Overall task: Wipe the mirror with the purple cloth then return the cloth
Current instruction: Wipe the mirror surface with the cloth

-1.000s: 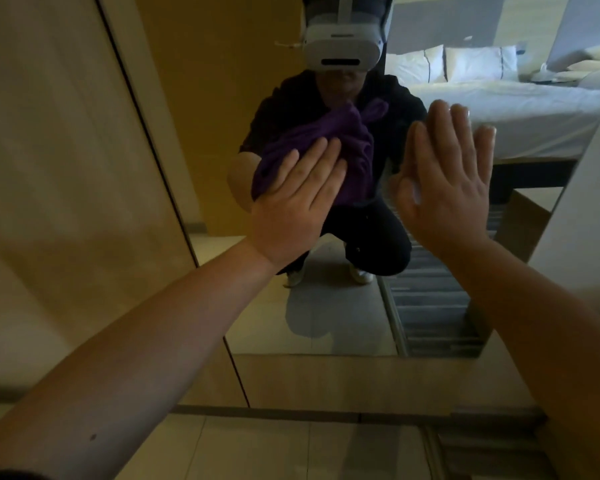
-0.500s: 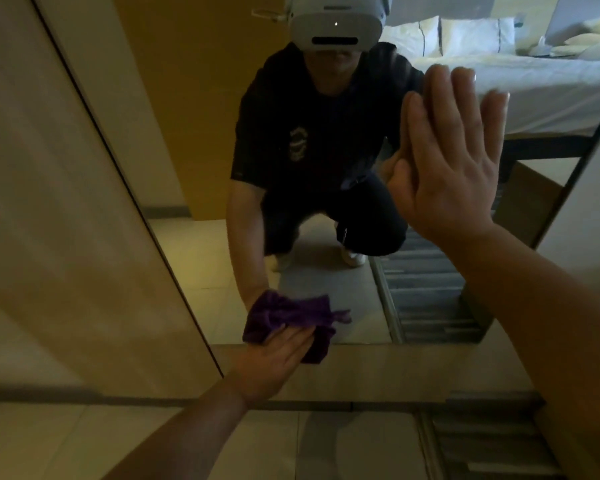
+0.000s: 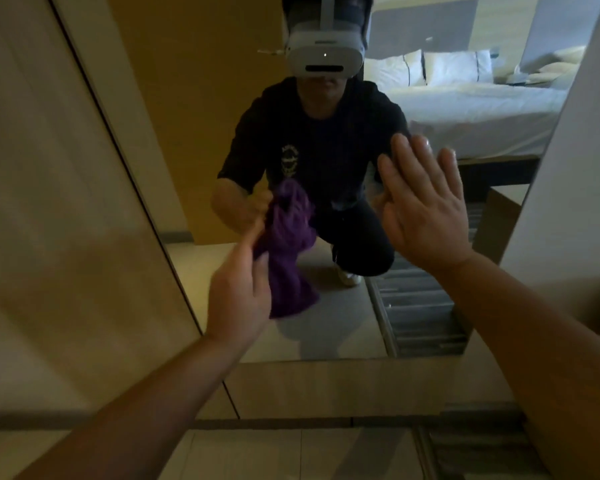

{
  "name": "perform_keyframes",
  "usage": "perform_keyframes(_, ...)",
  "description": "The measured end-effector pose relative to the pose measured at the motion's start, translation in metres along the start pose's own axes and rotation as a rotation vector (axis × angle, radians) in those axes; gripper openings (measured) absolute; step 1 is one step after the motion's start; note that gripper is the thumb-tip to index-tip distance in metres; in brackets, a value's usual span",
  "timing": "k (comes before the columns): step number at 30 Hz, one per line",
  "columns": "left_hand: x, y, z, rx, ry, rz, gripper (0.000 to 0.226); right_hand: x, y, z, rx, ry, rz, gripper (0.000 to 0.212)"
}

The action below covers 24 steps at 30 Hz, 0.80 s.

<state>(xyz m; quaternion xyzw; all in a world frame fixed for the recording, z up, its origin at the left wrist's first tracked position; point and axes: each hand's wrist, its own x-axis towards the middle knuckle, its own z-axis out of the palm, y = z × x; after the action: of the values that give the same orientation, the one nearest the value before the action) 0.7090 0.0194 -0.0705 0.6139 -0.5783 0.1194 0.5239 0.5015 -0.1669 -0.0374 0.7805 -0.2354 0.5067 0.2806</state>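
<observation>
Our left hand, pinched on the bunched purple cloth, has swept back up from the mirror's bottom edge to mid-glass, so wiping continues while our right hand stays flat and spread.

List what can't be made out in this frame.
- Head view: mirror top is cut off by the frame edge.
- Left hand and cloth are motion-blurred; whether the cloth touches the glass is unclear.
- Right hand: palm faces away, so contact with the glass is hidden.
</observation>
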Motion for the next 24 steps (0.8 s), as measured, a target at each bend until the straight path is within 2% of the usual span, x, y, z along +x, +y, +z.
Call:
perform_keyframes(2,0.051,0.045,-0.025,0.014,0.202,0.121,0.036,0.000,0.003,-0.010,0.053,0.007,0.026,0.050)
perform_keyframes(4,0.099,0.082,-0.036,0.033,0.369,0.319,0.035,-0.001,0.012,-0.017,0.016,0.072,0.097,0.052)
perform_keyframes(6,0.135,0.097,-0.021,0.141,0.389,0.520,0.036,-0.004,0.028,-0.018,-0.056,0.099,0.155,0.053)
perform_keyframes(10,0.133,0.074,0.056,0.522,0.164,0.786,0.037,-0.016,0.057,-0.006,-0.169,0.089,0.106,0.056)
perform_keyframes(13,0.097,0.042,0.092,0.612,0.150,0.910,0.037,-0.019,0.064,0.003,-0.221,0.141,0.050,0.059)
perform_keyframes(16,0.056,0.010,0.107,0.644,0.107,0.924,0.041,-0.019,0.067,0.006,-0.215,0.171,0.045,0.058)
perform_keyframes(24,-0.091,-0.070,0.160,0.670,-0.293,0.862,0.048,-0.017,0.069,0.006,-0.252,0.187,0.024,0.053)
